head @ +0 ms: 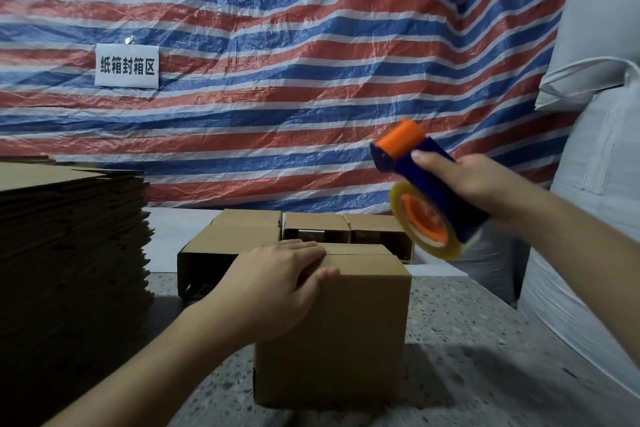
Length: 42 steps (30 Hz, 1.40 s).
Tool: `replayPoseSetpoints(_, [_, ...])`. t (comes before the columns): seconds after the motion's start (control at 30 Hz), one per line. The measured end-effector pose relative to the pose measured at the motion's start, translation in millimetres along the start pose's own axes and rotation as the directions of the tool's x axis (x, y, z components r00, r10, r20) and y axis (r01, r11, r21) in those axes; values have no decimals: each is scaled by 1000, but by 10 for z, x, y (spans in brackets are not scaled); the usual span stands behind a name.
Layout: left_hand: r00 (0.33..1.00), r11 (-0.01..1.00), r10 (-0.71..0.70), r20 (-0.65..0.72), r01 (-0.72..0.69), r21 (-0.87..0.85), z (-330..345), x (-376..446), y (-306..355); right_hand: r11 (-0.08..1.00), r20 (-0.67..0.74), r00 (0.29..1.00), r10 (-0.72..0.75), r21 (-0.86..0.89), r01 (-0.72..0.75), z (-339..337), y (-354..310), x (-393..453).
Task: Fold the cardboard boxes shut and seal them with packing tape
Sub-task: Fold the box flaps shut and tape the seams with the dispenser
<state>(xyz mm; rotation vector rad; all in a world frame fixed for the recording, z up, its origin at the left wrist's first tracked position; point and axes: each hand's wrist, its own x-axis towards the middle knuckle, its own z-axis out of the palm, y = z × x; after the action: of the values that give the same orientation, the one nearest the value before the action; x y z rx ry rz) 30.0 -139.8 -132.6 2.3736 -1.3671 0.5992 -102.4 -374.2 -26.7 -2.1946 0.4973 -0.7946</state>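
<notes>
Nearest: a closed cardboard box [332, 333] is stood on the speckled worktop [467, 374], flaps folded down, centre seam visible along the top. The left hand [277, 284] is laid flat on the box top at its left part, fingers straight, thumb over the near top edge; nothing is clasped, the grip is released and pressing only.

Up and to the right of that hand, clear of the box, a tape dispenser [426, 191] is held in the air by the right hand [485, 184]. The grip there is wrapped round the blue body, thumb on the upper face. An orange roller is seen at its upper end; the yellowish tape roll [424, 222] on an orange hub hangs at the lower end, above and right of the box top, not touching it.

To the left of the left grip, a tall stack of flat cardboard [72, 246] is noted.

Beyond the held box, three more boxes [315, 227] are lined up, openings facing the camera.

Farthest: a red, white and blue striped tarp [311, 62] with a white paper sign [127, 66]; white sacks [595, 149] behind the right grip.
</notes>
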Motion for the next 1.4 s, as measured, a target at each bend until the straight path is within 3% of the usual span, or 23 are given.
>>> replayPoseSetpoints(0.1, [1000, 1000, 0, 4, 0, 2, -4, -8, -7, 979, 286, 958, 26, 185, -82, -11, -327, 140])
replayPoseSetpoints(0.17, [1000, 1000, -3, 13, 3, 2, -8, -3, -3, 980, 382, 924, 19, 177, -93, 25, -450, 245])
replayPoseSetpoints(0.47, [999, 1000, -8, 37, 7, 20, 2, 7, 12, 983, 539, 823, 179, -141, -122, 267, -581, 533])
replayPoseSetpoints(0.53, [999, 1000, -11, 48, 12, -29, -10, 4, 22, 972, 537, 813, 225, -182, -149, 314, -601, 561])
replayPoseSetpoints(0.6, [996, 982, -39, 78, 53, -182, -41, -1, 22, 966, 539, 809, 235, -219, -135, 358, -630, 594])
replayPoseSetpoints(0.67, [985, 866, -131, 114, 169, -470, -78, 36, 1, 959, 543, 804, 242, -262, -111, 406, -674, 625])
replayPoseSetpoints(0.73, [952, 592, -286, 106, 262, -762, -117, 119, -33, 949, 549, 797, 254, -299, -96, 441, -720, 651])
replayPoseSetpoints(0.8, [875, 327, -472, 107, 287, -900, -173, 178, -74, 943, 566, 782, 261, -322, -82, 465, -759, 667])
replayPoseSetpoints(0.87, [840, 213, -535, 92, 239, -947, -191, 205, -148, 941, 578, 772, 264, -331, -73, 483, -774, 681])
replayPoseSetpoints(1.1, [822, 81, -526, 217, 303, -950, -201, 231, -182, 935, 611, 751, 250, -353, -24, 491, -772, 713])
replayPoseSetpoints(1.4, [829, 110, -532, 174, 271, -956, -202, 185, -150, 919, 628, 743, 230, -392, 47, 549, -855, 670])
